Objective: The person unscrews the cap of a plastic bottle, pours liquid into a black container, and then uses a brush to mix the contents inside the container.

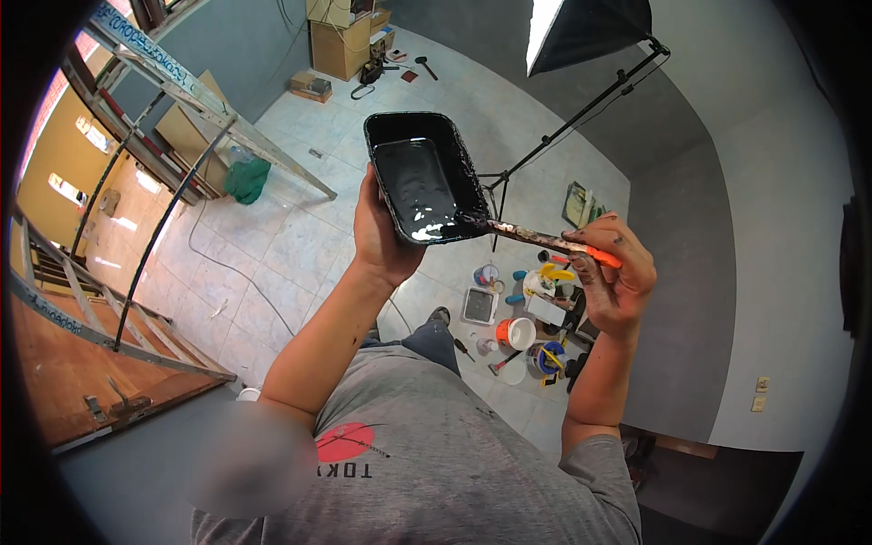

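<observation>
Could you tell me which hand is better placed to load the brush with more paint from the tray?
Right. The right hand holds the paintbrush, its bristles at the black tray's near rim; the left hand supports that tray.

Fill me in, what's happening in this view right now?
A person seen from high above holds a black rectangular plastic paint tray, with dark paint pooled in it, in the left hand. The right hand grips a paint-smeared brush with an orange handle, its bristle end resting at the tray's near corner. Far below on the tiled floor sit paint cans and buckets, next to a dark grey wall. A metal ladder stands to the left.
</observation>
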Demonstrator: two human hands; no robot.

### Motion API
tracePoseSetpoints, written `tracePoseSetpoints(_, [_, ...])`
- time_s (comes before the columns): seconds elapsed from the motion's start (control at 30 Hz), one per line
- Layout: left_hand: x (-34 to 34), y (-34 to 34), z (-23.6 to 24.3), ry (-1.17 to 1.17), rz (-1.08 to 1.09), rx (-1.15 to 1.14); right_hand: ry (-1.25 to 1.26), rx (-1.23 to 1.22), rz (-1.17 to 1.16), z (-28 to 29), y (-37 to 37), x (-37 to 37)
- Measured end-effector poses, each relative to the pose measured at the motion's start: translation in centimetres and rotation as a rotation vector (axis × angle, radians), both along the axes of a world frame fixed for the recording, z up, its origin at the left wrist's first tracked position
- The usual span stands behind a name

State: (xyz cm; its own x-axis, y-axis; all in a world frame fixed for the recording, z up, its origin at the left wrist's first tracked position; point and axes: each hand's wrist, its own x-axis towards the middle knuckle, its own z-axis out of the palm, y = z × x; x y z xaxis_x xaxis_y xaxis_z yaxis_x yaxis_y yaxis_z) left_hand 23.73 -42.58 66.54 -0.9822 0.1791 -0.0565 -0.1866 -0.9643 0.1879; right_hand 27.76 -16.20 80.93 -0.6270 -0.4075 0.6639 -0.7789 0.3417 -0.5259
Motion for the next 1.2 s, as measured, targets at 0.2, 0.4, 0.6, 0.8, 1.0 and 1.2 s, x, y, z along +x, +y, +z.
tracePoseSetpoints(0.2, [-0.1,0.0,0.1,-0.001,-0.007,0.000,0.019,0.064,-0.021,1.9,1.2,0.1])
tracePoseSetpoints(0.4, [-0.2,-0.1,-0.5,0.004,-0.004,0.026,0.063,-0.114,-0.020,1.8,2.0,-0.6])
tracePoseSetpoints(0.6, [0.2,0.8,0.8,0.000,-0.013,0.036,0.012,-0.109,-0.044,0.0,-0.9,-1.5])
tracePoseSetpoints(0.8, [-0.1,-0.1,1.8,-0.055,0.000,0.063,-0.033,0.075,0.101,0.2,-1.2,-2.1])
tracePoseSetpoints(1.0, [-0.9,-0.9,0.6,0.026,0.002,0.028,0.076,0.215,0.126,1.9,-0.4,-1.9])
tracePoseSetpoints(1.2, [-1.0,-0.7,0.6,0.013,-0.019,0.041,0.108,0.196,0.139,2.5,0.8,-2.1])
